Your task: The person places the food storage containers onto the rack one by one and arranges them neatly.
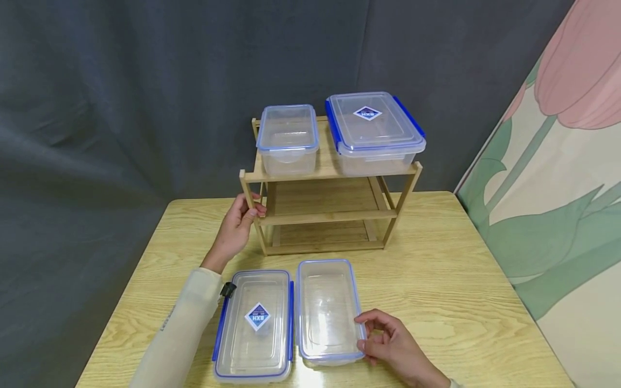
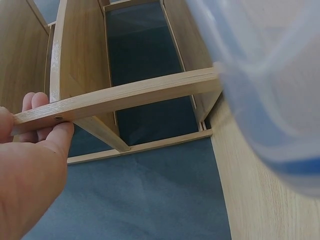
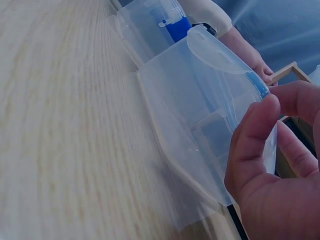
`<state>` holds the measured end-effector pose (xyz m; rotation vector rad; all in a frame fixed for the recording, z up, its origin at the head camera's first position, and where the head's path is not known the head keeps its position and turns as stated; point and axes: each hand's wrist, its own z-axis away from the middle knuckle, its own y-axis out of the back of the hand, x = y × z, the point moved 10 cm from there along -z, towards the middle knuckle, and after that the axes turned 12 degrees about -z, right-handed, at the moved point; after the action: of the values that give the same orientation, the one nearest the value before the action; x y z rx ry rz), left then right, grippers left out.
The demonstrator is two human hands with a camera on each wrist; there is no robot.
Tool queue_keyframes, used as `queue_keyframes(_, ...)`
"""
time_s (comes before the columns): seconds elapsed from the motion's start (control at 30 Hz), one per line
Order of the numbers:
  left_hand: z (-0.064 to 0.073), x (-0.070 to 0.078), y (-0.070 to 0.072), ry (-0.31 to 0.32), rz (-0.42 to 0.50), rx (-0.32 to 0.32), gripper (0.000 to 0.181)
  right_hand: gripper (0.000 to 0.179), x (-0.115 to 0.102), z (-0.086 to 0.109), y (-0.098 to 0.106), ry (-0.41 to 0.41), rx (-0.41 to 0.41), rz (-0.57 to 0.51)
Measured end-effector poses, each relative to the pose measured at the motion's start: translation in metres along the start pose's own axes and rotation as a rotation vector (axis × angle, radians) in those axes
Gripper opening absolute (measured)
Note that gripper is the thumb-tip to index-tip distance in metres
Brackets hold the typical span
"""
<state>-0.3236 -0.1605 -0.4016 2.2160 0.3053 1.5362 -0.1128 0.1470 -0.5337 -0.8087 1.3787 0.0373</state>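
Note:
My left hand (image 1: 234, 229) grips the front left leg of a wooden shelf rack (image 1: 330, 217). In the left wrist view, thumb and fingers wrap around that wooden bar (image 2: 135, 95). Before the rack lie two clear plastic food containers side by side. The left food container (image 1: 252, 345) has a lid with blue side clips and a diamond label. On the right, a blue-edged food container (image 1: 325, 307) has its right rim pinched by my right hand (image 1: 390, 345). Seen from the right wrist, thumb and forefinger meet at this container's (image 3: 185, 105) upper edge.
On the rack's top shelf stand a smaller clear container (image 1: 288, 140) and a larger one (image 1: 375, 132) with blue clips. Its lower shelves show bare wood. A dark curtain (image 1: 194, 97) hangs behind the wooden table (image 1: 451, 280); a flower-patterned panel (image 1: 567, 161) borders the right side.

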Motion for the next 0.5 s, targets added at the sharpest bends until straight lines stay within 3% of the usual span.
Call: queue_keyframes(0.5, 0.0006, 0.0015, 0.0002, -0.014, -0.020, 0.006, 0.032, 0.048, -0.0052, 0.0020, -0.0027, 0.031, -0.032, 0.000)
